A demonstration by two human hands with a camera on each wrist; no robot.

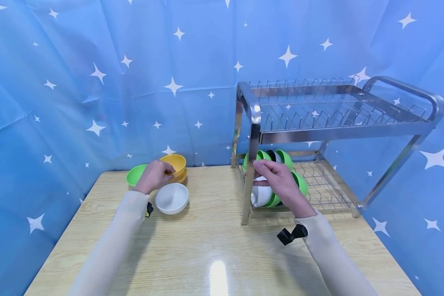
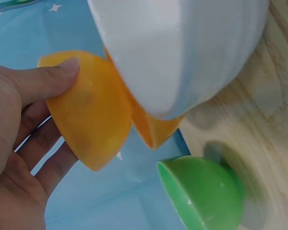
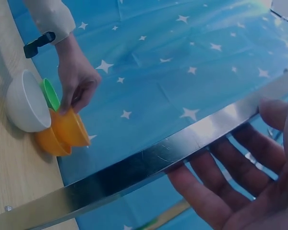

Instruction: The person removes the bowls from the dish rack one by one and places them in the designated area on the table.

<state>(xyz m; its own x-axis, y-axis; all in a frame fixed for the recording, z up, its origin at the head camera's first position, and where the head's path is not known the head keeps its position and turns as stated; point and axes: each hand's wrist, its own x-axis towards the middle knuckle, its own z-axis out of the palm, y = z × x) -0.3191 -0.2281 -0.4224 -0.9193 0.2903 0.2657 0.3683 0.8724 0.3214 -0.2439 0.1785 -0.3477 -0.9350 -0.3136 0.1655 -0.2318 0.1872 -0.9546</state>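
My left hand pinches the rim of an orange bowl, thumb on one face and fingers on the other. This bowl is tilted above a second orange bowl; whether they touch is unclear. Close by are a white bowl and a green bowl. My right hand holds the front left post of a metal dish rack, with the thumb on the near side and fingers passing behind. Part of the fingers is hidden by the post.
Green bowls, a white bowl and a dark patterned bowl stand on the rack's lower tier. Above is a wire upper tier. A starry blue curtain hangs behind the wooden table.
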